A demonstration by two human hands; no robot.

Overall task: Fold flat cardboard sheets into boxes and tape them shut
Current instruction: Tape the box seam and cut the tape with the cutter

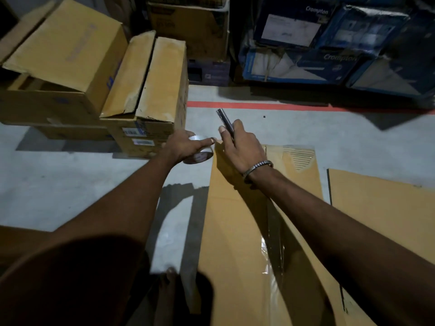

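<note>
Nearest me, a folded box [237, 231] lies flat-topped on the floor [70, 184], its centre seam already covered by a strip of clear tape [274, 234] that runs away from me toward the far edge. My right hand [237, 149] is over that far end, fingers curled round a cutter [224, 122] whose blade points up and away, which I take as readiness to slice the tape where it leaves the box. My left hand [186, 145] grips the roll [200, 152] just off the box's far left corner, index finger stretched along it toward the corner, probably to keep the tape taut for the cut. The two hands are nearly touching, so the blade has little room and I judge the left fingertip is the thing at risk. A flat sheet [381, 208] waits just beside the box on the right, with a narrow gap of floor between them. To the left, bare floor gives room to set the roll down. Beyond stand stacked cartons [150, 90], a red line [259, 105] across the floor, then blue boxes [329, 43].
</note>
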